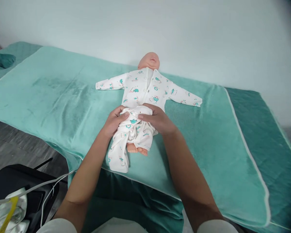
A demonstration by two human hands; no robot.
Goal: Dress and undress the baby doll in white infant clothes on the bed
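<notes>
A baby doll point(149, 61) lies on its back on a green covered bed, its head toward the wall. It wears a white printed top point(142, 87) with both sleeves spread wide. My left hand point(115, 121) and my right hand point(157, 119) grip the waistband of the matching baby pants point(133, 121), thumbs on top, fingers partly hidden behind the cloth. The pants are bunched over the doll's legs. One pant leg point(120, 158) hangs flat toward me; beside the other, the doll's feet point(137, 149) stick out.
The green bed point(63, 97) runs along a white wall point(87, 29), with a darker green cover at the right end. At lower left, a black chair point(21, 181) holds white cloth point(16, 210); white cables point(50, 182) and a yellow strap point(9, 213) lie there.
</notes>
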